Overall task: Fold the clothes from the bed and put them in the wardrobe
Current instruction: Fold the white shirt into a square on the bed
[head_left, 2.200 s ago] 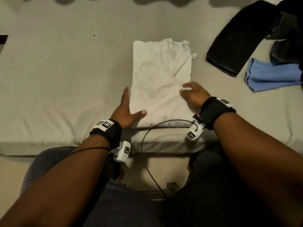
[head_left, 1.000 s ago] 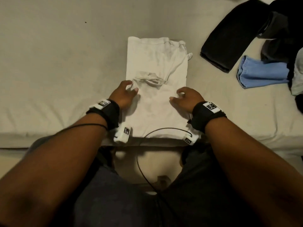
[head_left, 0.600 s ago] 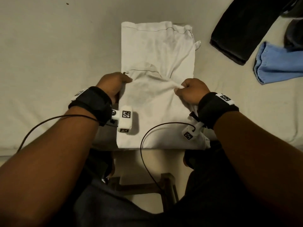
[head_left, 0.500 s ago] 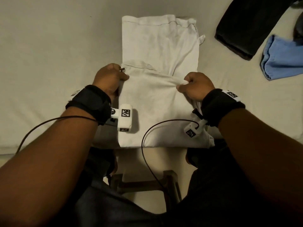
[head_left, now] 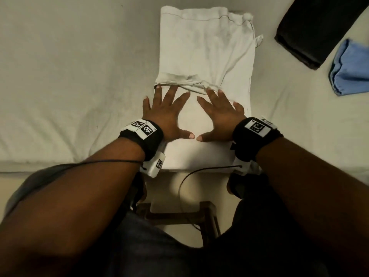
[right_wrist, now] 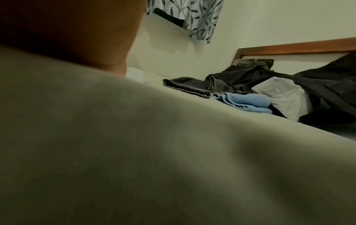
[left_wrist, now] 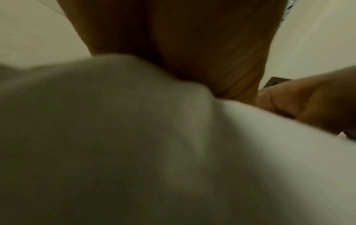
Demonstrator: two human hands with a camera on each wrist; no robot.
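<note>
The white garment (head_left: 203,76) lay on the bed (head_left: 69,76) as a long folded strip, its long axis running from the near edge straight away toward the far side, directly ahead of both hands. Its near portion had been doubled over, the folded edge crossing the strip just beyond the fingertips (head_left: 158,87). The left hand (head_left: 164,114) and the right hand (head_left: 218,114) sat side by side on that near layer, equally close to it, fingers spread flat, palms pressing down, thumbs almost meeting, gripping nothing. Any further fold would likely carry this pressed section toward the far end. A dark garment (head_left: 319,27) and a blue garment (head_left: 351,70) waited at the far right.
</note>
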